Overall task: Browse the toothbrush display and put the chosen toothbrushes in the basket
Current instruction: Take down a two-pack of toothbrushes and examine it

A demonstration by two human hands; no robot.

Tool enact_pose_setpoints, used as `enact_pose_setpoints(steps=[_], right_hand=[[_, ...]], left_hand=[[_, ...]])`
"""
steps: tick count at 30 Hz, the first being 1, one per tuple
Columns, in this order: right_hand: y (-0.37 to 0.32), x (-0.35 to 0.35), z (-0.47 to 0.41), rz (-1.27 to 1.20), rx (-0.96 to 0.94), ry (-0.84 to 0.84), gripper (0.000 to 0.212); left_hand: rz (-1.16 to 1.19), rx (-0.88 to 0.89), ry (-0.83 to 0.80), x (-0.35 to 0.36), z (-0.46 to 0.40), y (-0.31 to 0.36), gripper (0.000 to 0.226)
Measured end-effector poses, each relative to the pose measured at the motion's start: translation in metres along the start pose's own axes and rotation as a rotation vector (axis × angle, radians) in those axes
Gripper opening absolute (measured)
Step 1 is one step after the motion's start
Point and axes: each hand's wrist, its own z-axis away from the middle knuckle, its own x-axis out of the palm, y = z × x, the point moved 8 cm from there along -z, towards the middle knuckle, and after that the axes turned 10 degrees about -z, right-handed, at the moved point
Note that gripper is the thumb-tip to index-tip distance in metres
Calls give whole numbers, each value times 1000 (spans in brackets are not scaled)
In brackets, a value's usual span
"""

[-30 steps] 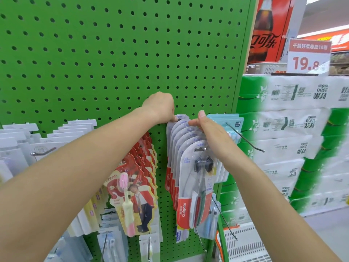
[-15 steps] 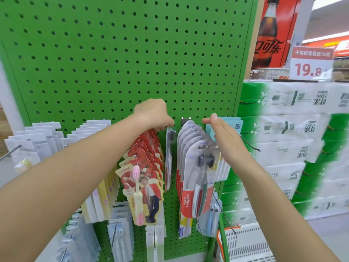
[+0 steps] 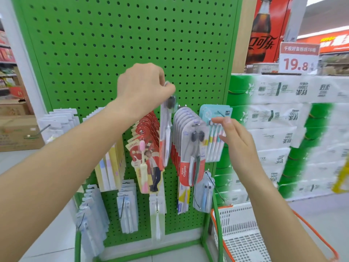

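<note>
My left hand [image 3: 143, 87] pinches the top of one Colgate toothbrush pack [image 3: 166, 137], which hangs edge-on in front of the green pegboard [image 3: 117, 44], clear of its hook. The rest of the Colgate packs [image 3: 188, 148] still hang in a row just to the right. My right hand [image 3: 234, 140] is open with fingers spread, fingertips near the light-blue multi-brush pack [image 3: 213, 140]. A white basket with an orange rim [image 3: 243, 233] sits at the lower right beside the rack.
Red packs with a pink brush [image 3: 147, 148] hang left of the lifted pack; white and pale packs [image 3: 105, 163] fill the hooks further left and below. Stacked green-and-white tissue packs [image 3: 283, 129] stand to the right, under a 19.8 price sign [image 3: 298, 59]. Bare wire hooks stick out.
My left hand has pulled one Colgate pack off the hook and lifted it up and left. My right hand let go of the row and opened.
</note>
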Motion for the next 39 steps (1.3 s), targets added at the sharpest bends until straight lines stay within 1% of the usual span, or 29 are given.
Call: enact_pose_setpoints(steps=[1,3,5,6,9,12,14,15,17,18,19,21,22,24,25,27,28,31,33,36,39], right_hand=[[1,-2,7,-16,9,5,28],[4,-5,25,-46,23,-3,28],[6,-5,43,-46,38,-50,31],[7,-3,52,-45,63,-92,31],[18,-3,82,-123,176,-197,32],[36,-12,115,-235,294,-211,28],[56,-20,139,-219,351,-234,28],[68,-24,152,-204,377,-238,38],[92,-33,176,-215,444,-224,72],[101,-38,188,-239,479,-201,76],[111,-42,198,-256,506,-166,67],[127,-51,215,-275,557,-88,39],[134,-55,222,-273,566,-44,34],[147,-62,232,-276,560,21,38],[150,-63,235,-269,553,36,38],[153,-61,242,-244,527,38,31],[152,-60,244,-225,502,31,27],[145,-55,251,-139,423,12,21],[143,-51,255,-73,404,-7,20],[135,-50,258,37,351,0,22],[127,-49,260,118,305,-5,22]], left_hand=[[37,9,70,-14,7,3,27],[221,-10,167,-33,23,4,26],[465,-60,178,-39,39,3,21],[570,-89,134,-35,48,5,21],[827,-198,-96,-5,91,19,22],[1020,-332,-270,30,144,33,22],[1115,-438,-364,56,180,42,24],[1137,-487,-411,69,197,47,25],[1154,-566,-486,94,230,58,26],[1166,-606,-511,105,246,63,26],[1175,-643,-532,116,259,66,26],[1179,-724,-594,139,286,73,24],[1178,-767,-612,148,299,74,22],[1170,-813,-568,157,320,75,11],[1148,-796,-521,156,327,75,7],[1101,-754,-458,149,340,78,13],[1089,-750,-452,147,347,79,14],[1115,-787,-529,149,366,88,10],[1134,-802,-572,149,372,97,27],[1095,-795,-540,141,372,105,28],[1112,-840,-518,140,374,105,32]])
